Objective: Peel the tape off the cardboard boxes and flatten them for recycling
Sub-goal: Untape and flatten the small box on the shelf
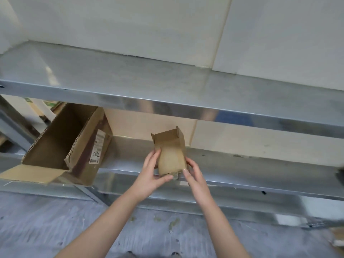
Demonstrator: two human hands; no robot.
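Currently left hand point(149, 175) and right hand point(195, 175) each have a grip on the small cardboard box point(170, 153), one per side, over the lower shelf point(251, 164). Its open top shows bare cardboard. Further left, a large cardboard box point(61, 146) lies tipped, open, showing bare cardboard inside.

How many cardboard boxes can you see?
2. A small box held between left hand and right hand; a big open box on the shelf, left. Cardboard behind it may be more.
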